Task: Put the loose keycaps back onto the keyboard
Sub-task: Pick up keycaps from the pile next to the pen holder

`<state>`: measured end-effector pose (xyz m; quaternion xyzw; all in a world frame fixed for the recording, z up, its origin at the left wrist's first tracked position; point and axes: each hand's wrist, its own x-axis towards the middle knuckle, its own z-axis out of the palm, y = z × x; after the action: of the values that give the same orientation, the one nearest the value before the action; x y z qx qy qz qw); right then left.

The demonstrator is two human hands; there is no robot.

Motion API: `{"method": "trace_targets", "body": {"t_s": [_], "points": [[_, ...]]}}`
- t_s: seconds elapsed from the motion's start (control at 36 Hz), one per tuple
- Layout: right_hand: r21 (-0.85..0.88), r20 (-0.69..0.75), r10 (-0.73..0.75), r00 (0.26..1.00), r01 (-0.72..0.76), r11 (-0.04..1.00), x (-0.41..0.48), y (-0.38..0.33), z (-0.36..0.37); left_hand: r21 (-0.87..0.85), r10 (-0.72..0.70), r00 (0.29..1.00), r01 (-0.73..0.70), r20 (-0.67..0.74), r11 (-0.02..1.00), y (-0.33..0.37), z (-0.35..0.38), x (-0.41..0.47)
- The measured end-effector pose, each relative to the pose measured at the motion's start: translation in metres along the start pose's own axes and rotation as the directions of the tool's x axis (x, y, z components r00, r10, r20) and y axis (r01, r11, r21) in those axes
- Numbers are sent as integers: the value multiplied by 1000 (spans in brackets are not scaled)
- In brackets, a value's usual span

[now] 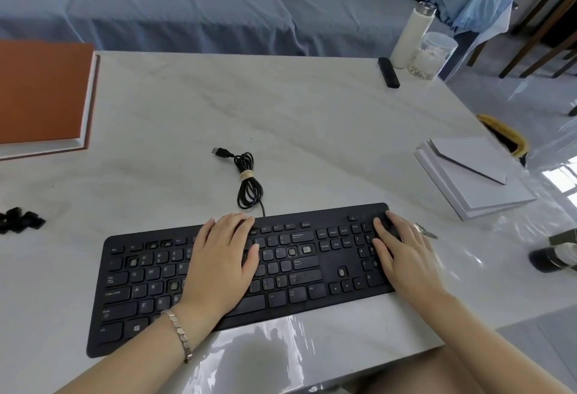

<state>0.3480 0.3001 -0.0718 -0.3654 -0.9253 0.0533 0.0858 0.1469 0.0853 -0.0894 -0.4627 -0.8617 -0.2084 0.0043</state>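
Black keyboard [306, 296] is laid on the marble table [187, 112], some sockets bare. Left hand [223, 256] is laid flat over the middle keys, right hand [402, 256] flat on the number pad; both outstretched, nothing gripped. Loose keycaps [20, 220] are piled well apart at the table's left edge.

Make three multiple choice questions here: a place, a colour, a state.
1. Where are the loose keycaps? A. on the table, left of the keyboard B. right of it C. behind it
2. What colour is the band round the cable? A. blue B. tan C. red
3. How is the left hand? A. pinching a keycap B. raised C. flat on the keys
A: the pile sits by the table's left edge. B: a tan loop binds the coil. C: it lies open across the keys.
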Motion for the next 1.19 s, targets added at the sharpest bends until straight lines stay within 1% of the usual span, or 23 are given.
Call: {"method": "trace_targets", "body": {"t_s": [0.06, 0.11, 0.17, 0.22, 0.31, 0.36, 0.42, 0.47, 0.58, 0.67, 0.75, 0.83, 0.97, 1.11, 1.19], "points": [[17, 23, 43, 999, -43, 999, 1, -6, -3, -5, -4, 1000, 4, 17, 1000, 0, -1, 0], [55, 17, 79, 997, -80, 995, 3, -17, -6, -15, 3, 999, -2, 47, 1000, -1, -2, 1], [103, 38, 80, 996, -83, 991, 5, -39, -12, -32, 37, 996, -34, 85, 999, -3, -7, 1], [150, 87, 20, 996, -33, 988, 7, -68, -17, -102, 85, 990, -73, 114, 992, -8, -15, -1], [252, 189, -107, 976, 57, 966, 12, -117, -25, -165, 105, 992, -93, 67, 982, -27, -28, -10], [326, 274, -173, 946, 78, 942, 14, -151, -30, -175, 56, 998, -50, 31, 983, -46, -40, -19], [364, 329, -246, 912, 118, 924, 17, -184, -33, -156, -13, 1000, 11, -14, 988, -70, -52, -31], [387, 379, -309, 873, 154, 909, 19, -214, -32, -138, -126, 991, 117, -55, 984, -98, -66, -44], [402, 429, -405, 808, 231, 886, 23, -264, -24, -42, -350, 930, 348, -112, 937, -156, -95, -70], [401, 437, -445, 782, 274, 874, 24, -291, -15, 55, -432, 888, 445, -160, 894, -193, -115, -85], [410, 436, -476, 764, 303, 861, 22, -311, -7, 109, -453, 870, 478, -196, 872, -220, -129, -94], [416, 438, -488, 755, 311, 855, 20, -325, -2, 120, -482, 859, 504, -175, 855, -241, -131, -100], [395, 445, -491, 749, 328, 858, 17, -341, 5, 0, -552, 824, 556, -126, 831, -253, -129, -102], [414, 438, -503, 745, 330, 848, 18, -359, 9, -179, -551, 831, 532, -78, 827, -249, -129, -100], [425, 446, -533, 719, 354, 833, 21, -379, 15, -198, -556, 830, 537, -51, 820, -244, -132, -103]]}}
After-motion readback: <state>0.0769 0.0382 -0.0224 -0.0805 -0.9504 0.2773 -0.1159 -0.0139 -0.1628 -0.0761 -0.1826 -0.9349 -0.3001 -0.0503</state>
